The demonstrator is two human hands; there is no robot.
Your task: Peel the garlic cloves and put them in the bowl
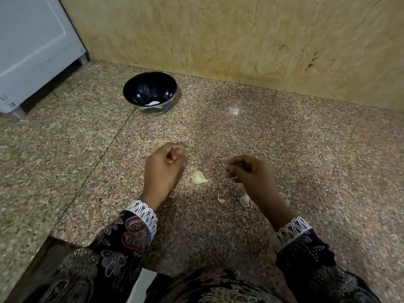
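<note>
I'm looking down at the speckled granite counter [284, 149], running wide ahead of me to the tan stone wall [218, 36] at the back, with a white appliance [32, 51] standing at the far left corner. The counter's near edge is cutting in at my lower left, and there's plenty of bare stone to the right and ahead of my hands.

The dark bowl [150, 92] is sitting upright near the back wall, ahead and a little left of both hands, well apart from them, with something pale showing at its bottom.

My left hand [162, 169] is resting low over the counter, fingers curled in toward the palm; whether anything is pinched inside I cannot tell. My right hand [251, 171] is hovering with fingers curled too, fingertips [229, 169] pointing left, and I cannot tell if they are holding a scrap of skin.

Between the two hands a garlic clove [198, 177] is lying on the stone, just beside my left hand, touching neither. Nearer to me, two small peel pieces are lying loose: one [245, 200] under my right wrist, a smaller sliver [220, 199] just left of it.
</note>
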